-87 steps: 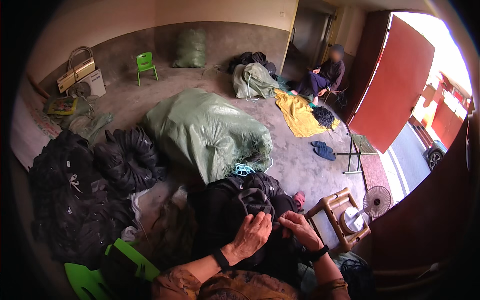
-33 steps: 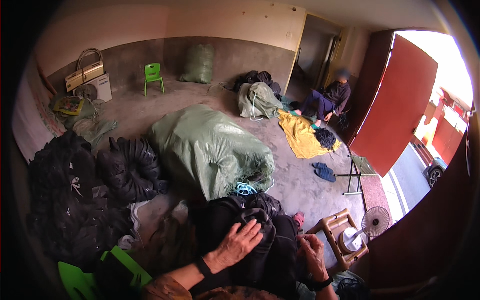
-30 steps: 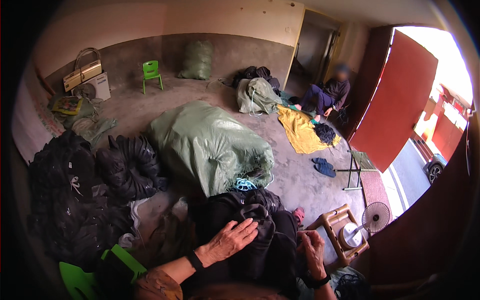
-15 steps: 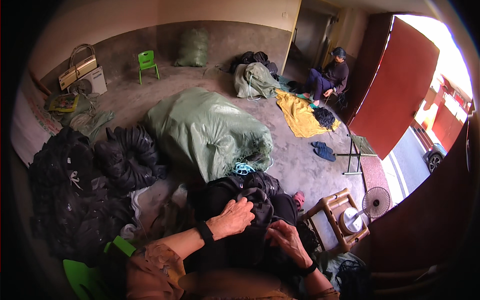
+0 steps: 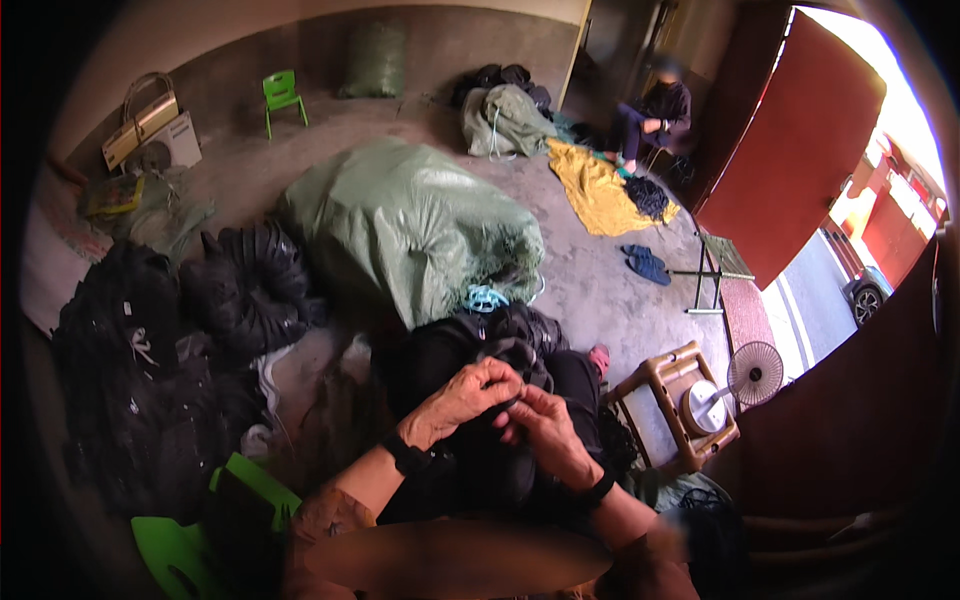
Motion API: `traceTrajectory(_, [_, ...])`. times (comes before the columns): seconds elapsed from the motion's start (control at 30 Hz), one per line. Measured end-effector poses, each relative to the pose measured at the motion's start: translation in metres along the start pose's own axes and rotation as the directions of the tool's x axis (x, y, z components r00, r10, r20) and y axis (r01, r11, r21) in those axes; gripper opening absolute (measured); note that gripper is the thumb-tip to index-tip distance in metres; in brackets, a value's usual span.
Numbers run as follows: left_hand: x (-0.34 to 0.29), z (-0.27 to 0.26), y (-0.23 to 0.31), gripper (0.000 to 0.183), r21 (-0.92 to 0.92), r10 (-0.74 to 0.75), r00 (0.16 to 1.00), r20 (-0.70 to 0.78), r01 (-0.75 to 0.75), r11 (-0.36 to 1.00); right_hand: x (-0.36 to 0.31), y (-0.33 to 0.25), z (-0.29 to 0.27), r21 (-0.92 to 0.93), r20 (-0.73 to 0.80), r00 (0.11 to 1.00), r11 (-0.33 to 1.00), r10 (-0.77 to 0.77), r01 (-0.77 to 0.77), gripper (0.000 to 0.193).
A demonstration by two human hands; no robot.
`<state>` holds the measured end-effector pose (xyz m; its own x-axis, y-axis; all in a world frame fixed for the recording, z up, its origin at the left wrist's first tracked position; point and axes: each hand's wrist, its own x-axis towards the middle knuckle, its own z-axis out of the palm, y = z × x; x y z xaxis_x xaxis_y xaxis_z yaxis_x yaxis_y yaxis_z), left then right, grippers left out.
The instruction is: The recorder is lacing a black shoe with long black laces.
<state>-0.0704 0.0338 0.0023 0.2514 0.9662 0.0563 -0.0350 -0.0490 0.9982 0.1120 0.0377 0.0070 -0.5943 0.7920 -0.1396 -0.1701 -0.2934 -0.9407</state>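
My left hand (image 5: 464, 402) and my right hand (image 5: 552, 432) meet above my lap, fingertips pressed close together. Between them is a small dark piece, perhaps a strap end or an edge of cloth, too small to name. Beneath my hands, across my lap, lies black fabric gear (image 5: 515, 352) that looks like a bag with straps. Its lower part merges with my dark trousers. Just beyond my knees rests a big pale-green woven sack (image 5: 400, 225), with light-blue cord (image 5: 485, 298) at its near end.
Black bundled goods (image 5: 150, 370) are heaped at my left, near a green plastic chair (image 5: 170, 550). A bamboo stool (image 5: 655, 395) bearing a small fan (image 5: 752, 375) stands right. Farther off, a person (image 5: 660, 110) sits by a yellow cloth (image 5: 590, 195); blue slippers (image 5: 647, 264) lie nearer.
My hands were apart over the black gear; now they have come together at the fingertips. The whole view has tilted, so the surroundings sit slightly higher.
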Motion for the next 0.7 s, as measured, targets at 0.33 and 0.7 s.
traceTrajectory(0.33, [0.004, -0.009, -0.005, 0.022, 0.074, 0.021, 0.999, 0.039, -0.024, 0.997, -0.029, -0.058, -0.032, -0.408, -0.224, 0.921, 0.889, -0.317, 0.207, 0.021])
traceTrajectory(0.7, [-0.015, 0.011, -0.009, 0.016, 0.803, 0.321, 0.942, 0.096, -0.264, 0.535, -0.044, -0.084, -0.014, -0.479, -0.112, 0.943, 0.848, -0.313, 0.224, 0.016])
